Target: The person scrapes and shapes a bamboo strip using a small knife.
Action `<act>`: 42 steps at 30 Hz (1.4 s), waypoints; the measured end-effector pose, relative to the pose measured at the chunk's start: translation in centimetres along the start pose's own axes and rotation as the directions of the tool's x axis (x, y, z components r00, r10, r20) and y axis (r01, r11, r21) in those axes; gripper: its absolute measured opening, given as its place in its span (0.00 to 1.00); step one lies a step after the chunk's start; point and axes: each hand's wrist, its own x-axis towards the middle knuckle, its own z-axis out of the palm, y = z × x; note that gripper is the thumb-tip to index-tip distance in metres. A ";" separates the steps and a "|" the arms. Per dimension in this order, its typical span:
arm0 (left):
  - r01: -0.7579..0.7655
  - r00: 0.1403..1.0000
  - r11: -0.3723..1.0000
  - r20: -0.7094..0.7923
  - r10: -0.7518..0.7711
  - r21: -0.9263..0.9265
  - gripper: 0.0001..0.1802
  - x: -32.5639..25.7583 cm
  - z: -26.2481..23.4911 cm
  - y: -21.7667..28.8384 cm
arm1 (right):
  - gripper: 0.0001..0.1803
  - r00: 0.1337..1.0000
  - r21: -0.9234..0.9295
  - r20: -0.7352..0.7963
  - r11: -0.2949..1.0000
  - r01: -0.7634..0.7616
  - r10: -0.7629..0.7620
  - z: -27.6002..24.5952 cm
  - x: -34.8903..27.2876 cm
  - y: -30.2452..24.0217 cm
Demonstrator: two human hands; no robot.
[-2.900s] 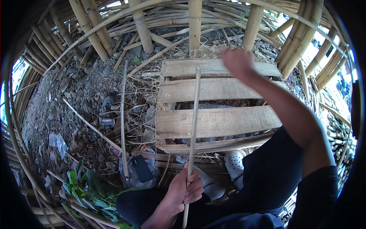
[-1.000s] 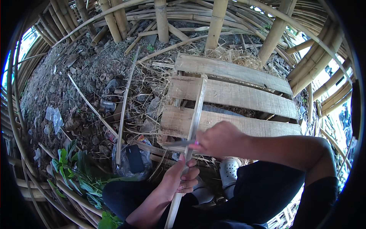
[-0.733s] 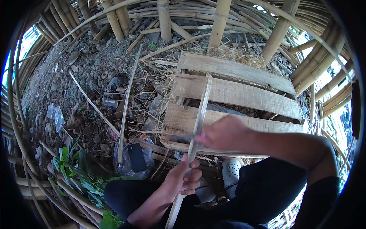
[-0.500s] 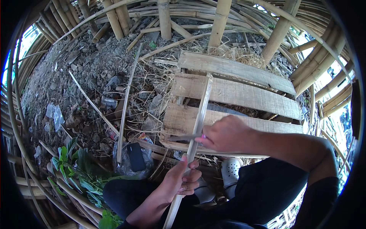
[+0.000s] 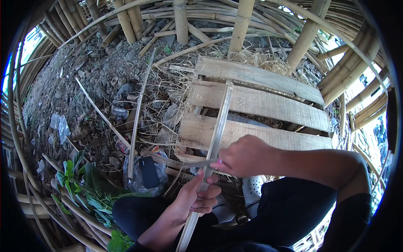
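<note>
Bamboo strip (image 5: 218, 126) runs lengthwise away from the body; left hand (image 5: 197, 199) grips it, right hand (image 5: 245, 155) holds a knife (image 5: 195, 164) across it.

pallet (image 5: 268, 105): lies on the ground, centre-right, ahead of the person's knees
bamboo strip (image 5: 216, 138): runs from the lower centre up across the pallet's left part, far end on the middle plank
left hand (image 5: 197, 199): around the strip low down, just before the pallet's near edge
right hand (image 5: 245, 156): just above the left hand, right of the strip, at the pallet's near plank
knife blade (image 5: 195, 164): sticks out left from the right hand, crossing the strip
plastic bag (image 5: 145, 174): on the ground left of the hands
leafy plant (image 5: 84, 189): further left, lower-left
thin sticks (image 5: 138, 113): on the ground left of the pallet
bamboo posts (image 5: 241, 21): stand behind the pallet
</note>
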 end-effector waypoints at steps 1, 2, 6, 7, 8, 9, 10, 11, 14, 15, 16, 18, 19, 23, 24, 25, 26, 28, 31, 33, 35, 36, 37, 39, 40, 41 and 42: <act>0.007 1.000 1.000 0.012 -0.007 -0.022 0.20 0.0 -0.1 0.0 | 0.28 1.000 0.000 -0.002 1.000 -0.002 0.002 0.4 0.2 0.9; 0.015 1.000 0.999 0.025 -0.014 -0.045 0.20 0.1 -0.1 0.0 | 0.29 0.994 -0.008 -0.105 0.999 -0.033 0.032 1.0 0.6 2.8; 0.001 1.000 1.000 0.025 0.000 -0.016 0.20 0.0 0.4 0.0 | 0.29 0.975 -0.037 -0.090 0.978 -0.207 0.204 -0.2 0.8 3.9; 0.003 1.000 1.000 0.019 -0.003 -0.016 0.20 -0.1 0.1 -0.1 | 0.30 0.978 -0.047 -0.071 0.979 -0.199 0.195 -0.3 0.8 2.9; 0.005 1.000 1.000 0.013 -0.005 -0.015 0.20 -0.1 0.0 0.0 | 0.29 0.993 -0.013 -0.004 0.993 -0.117 0.117 -0.5 0.5 1.7; -0.002 1.000 1.000 0.016 0.002 -0.012 0.20 0.1 0.2 0.0 | 0.29 0.993 -0.019 -0.008 0.993 -0.114 0.114 -0.4 0.6 2.4; 0.000 1.000 1.000 0.011 0.000 0.010 0.20 -0.1 0.2 -0.1 | 0.29 0.987 -0.019 -0.036 0.987 -0.160 0.159 0.2 0.8 3.1; 0.002 1.000 1.000 0.006 -0.002 0.031 0.20 -0.1 0.2 -0.2 | 0.29 0.977 -0.018 -0.065 0.979 -0.205 0.204 0.9 0.9 4.2; 0.012 1.000 0.994 0.002 -0.012 0.106 0.23 -0.1 0.5 0.2 | 0.31 0.964 -0.040 -0.080 0.966 -0.256 0.253 0.1 0.9 5.2; 0.005 1.000 0.995 0.000 -0.005 0.104 0.23 -0.3 0.4 0.1 | 0.33 0.955 -0.017 0.001 0.955 -0.297 0.297 -0.7 0.8 4.3; 0.003 1.000 0.995 -0.011 -0.002 0.102 0.23 -0.4 0.1 0.0 | 0.29 0.975 -0.051 0.019 0.974 -0.221 0.222 -1.2 0.6 2.9; -0.004 1.000 0.995 -0.016 0.005 0.103 0.23 -0.3 0.2 0.1 | 0.31 0.981 -0.076 0.009 0.978 -0.194 0.195 -0.9 0.5 3.0; -0.001 0.999 0.991 -0.040 0.007 0.135 0.24 -0.5 0.4 0.0 | 0.32 0.985 -0.087 0.006 0.982 -0.170 0.171 -0.5 0.3 3.1; -0.001 0.997 0.977 -0.079 0.018 0.212 0.24 -0.7 0.8 -0.1 | 0.31 0.903 -0.157 -0.079 0.890 -0.429 0.421 -1.4 0.9 8.1; -0.009 0.996 0.978 -0.082 0.026 0.210 0.24 -0.8 0.8 0.0 | 0.31 0.933 -0.132 -0.001 0.925 -0.356 0.359 -1.3 1.1 6.8; 0.005 0.996 0.976 -0.091 0.015 0.218 0.25 -0.9 0.7 0.0 | 0.31 0.952 -0.106 0.076 0.952 -0.288 0.297 -1.1 0.7 4.5; 0.020 0.996 0.973 -0.093 0.002 0.230 0.25 -0.9 1.0 -0.1 | 0.31 0.984 -0.132 0.078 0.980 -0.148 0.159 -1.4 -0.1 2.6; 0.027 0.996 0.976 -0.088 -0.008 0.214 0.25 -0.9 1.3 -0.1 | 0.32 0.976 -0.083 0.062 0.976 -0.202 0.207 -1.2 0.3 4.3; 0.040 0.996 0.981 -0.083 -0.024 0.188 0.25 -0.8 1.2 0.0 | 0.34 0.950 -0.144 -0.152 0.945 -0.294 0.272 -0.9 0.4 8.9; 0.034 0.997 0.983 -0.081 -0.020 0.180 0.25 -0.8 1.2 0.0 | 0.33 0.929 -0.057 -0.088 0.930 -0.364 0.358 -1.3 0.7 6.5; 0.038 0.998 0.987 -0.054 -0.030 0.154 0.24 -1.0 1.0 0.2 | 0.32 0.970 -0.028 0.037 0.970 -0.240 0.241 -1.4 0.7 3.8; 0.033 0.998 0.987 -0.051 -0.025 0.156 0.24 -0.8 1.0 0.2 | 0.31 0.993 -0.096 -0.052 0.989 -0.115 0.110 -0.5 0.4 3.5; 0.039 0.998 0.988 -0.058 -0.031 0.148 0.24 -0.9 1.1 0.2 | 0.31 0.992 -0.093 -0.053 0.988 -0.121 0.116 0.0 0.4 4.9; 0.049 0.997 0.989 -0.065 -0.040 0.137 0.24 -0.9 0.9 0.2 | 0.31 0.950 -0.108 -0.292 0.983 -0.145 0.109 -0.2 0.3 7.9; 0.055 0.998 0.991 -0.041 -0.050 0.125 0.23 -0.7 0.8 0.5 | 0.31 0.949 -0.108 -0.296 0.983 -0.148 0.110 -0.2 0.1 7.8; 0.062 0.998 0.992 -0.017 -0.060 0.114 0.23 -0.7 0.6 0.6 | 0.31 0.949 -0.106 -0.293 0.983 -0.150 0.113 0.1 0.1 7.2; 0.062 0.998 0.992 -0.016 -0.061 0.113 0.23 -0.8 0.7 0.5 | 0.31 0.972 -0.099 -0.131 0.973 -0.208 0.194 -0.5 0.5 5.6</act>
